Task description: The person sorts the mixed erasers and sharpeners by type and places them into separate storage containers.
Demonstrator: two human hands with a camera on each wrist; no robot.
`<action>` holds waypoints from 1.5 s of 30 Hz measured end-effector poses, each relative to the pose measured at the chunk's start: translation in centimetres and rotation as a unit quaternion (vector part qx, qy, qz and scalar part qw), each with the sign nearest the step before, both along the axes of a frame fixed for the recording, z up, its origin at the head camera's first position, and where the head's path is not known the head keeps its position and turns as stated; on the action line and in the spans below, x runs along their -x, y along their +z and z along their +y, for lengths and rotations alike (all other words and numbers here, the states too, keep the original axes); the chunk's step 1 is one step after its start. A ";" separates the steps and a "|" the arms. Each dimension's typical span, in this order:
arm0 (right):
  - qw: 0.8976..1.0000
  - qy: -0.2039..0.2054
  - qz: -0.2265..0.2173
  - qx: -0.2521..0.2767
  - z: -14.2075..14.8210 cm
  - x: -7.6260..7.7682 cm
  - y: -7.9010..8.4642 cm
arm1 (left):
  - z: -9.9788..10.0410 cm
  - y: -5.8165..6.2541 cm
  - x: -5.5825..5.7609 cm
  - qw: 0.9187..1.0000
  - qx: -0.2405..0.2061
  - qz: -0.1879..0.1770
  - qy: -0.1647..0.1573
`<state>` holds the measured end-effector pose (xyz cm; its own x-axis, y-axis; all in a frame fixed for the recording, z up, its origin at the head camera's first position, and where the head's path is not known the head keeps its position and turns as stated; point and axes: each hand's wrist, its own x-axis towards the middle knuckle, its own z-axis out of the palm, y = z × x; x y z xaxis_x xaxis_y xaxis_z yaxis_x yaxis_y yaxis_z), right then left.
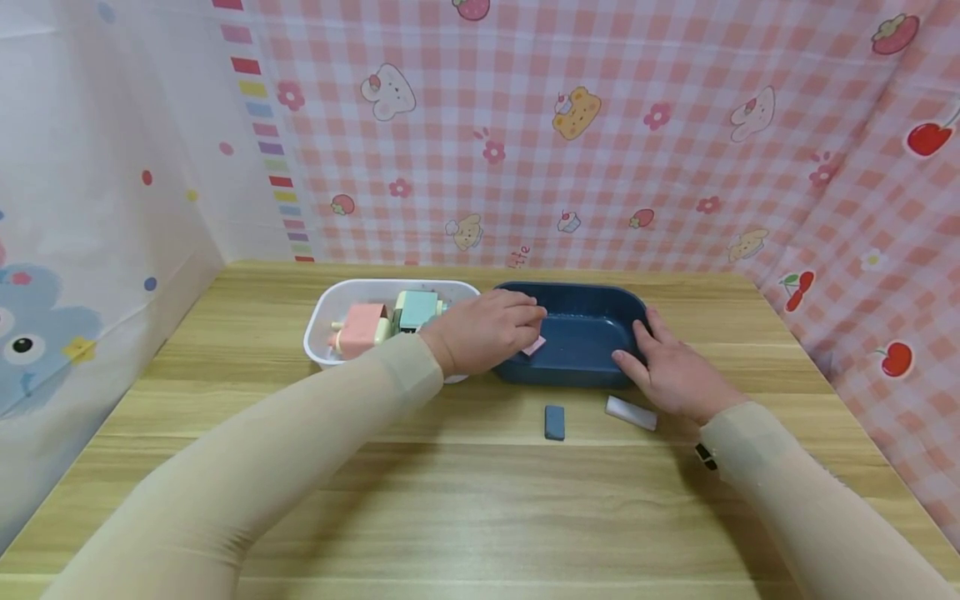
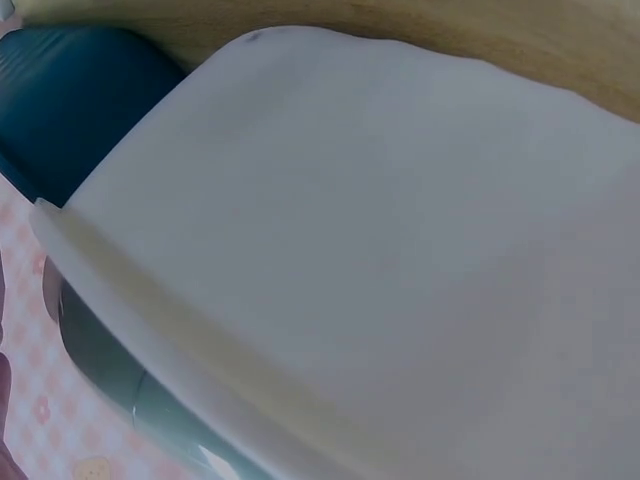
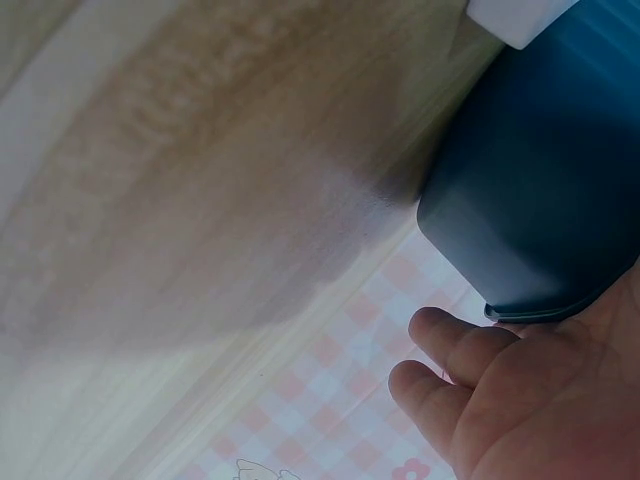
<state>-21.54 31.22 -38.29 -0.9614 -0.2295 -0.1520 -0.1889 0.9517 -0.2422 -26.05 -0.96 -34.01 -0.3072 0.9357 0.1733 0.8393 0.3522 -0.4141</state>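
My left hand [image 1: 487, 329] reaches over the meeting ends of a white plastic bin [image 1: 318, 321] and a dark blue bin [image 1: 577, 375]. Its fingers bend downward, and a small pink block [image 1: 534, 345] shows at the fingertips, inside the blue bin's left end; the contact is partly hidden. My right hand [image 1: 678, 375] holds the blue bin's right end, thumb and fingers over the rim. In the right wrist view two fingers [image 3: 450, 345] extend past the rim. A pink pencil sharpener [image 1: 362, 327] and a teal one [image 1: 417, 310] lie in the white bin.
A small grey-blue block [image 1: 554, 422] and a white oblong block [image 1: 631, 412] lie on the wooden table [image 1: 480, 517] in front of the blue bin. Patterned cloth [image 1: 525, 142] hangs behind the table and at both sides.
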 end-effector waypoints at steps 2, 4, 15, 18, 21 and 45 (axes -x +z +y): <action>1.000 0.000 -0.001 -0.002 0.0 0.0 0.0 | 0.1 0.0 0.0 1.000 0.002 -0.001 0.004; 1.000 0.000 0.000 -0.003 0.0 0.0 0.0 | 0.1 0.0 0.1 1.000 0.005 -0.002 0.008; 1.000 -0.001 0.000 -0.001 0.0 0.0 0.0 | 0.5 -0.1 0.3 1.000 0.002 -0.010 0.023; 1.000 0.000 0.001 -0.001 0.0 0.0 0.0 | 0.6 0.0 0.3 0.999 0.009 -0.017 0.034; 1.000 0.000 0.001 0.000 0.0 0.0 -0.1 | 0.8 0.1 0.3 0.999 0.015 -0.022 0.042; 1.000 -0.002 0.004 -0.003 -0.1 -0.1 0.0 | 1.3 0.2 0.5 0.996 0.032 -0.049 0.061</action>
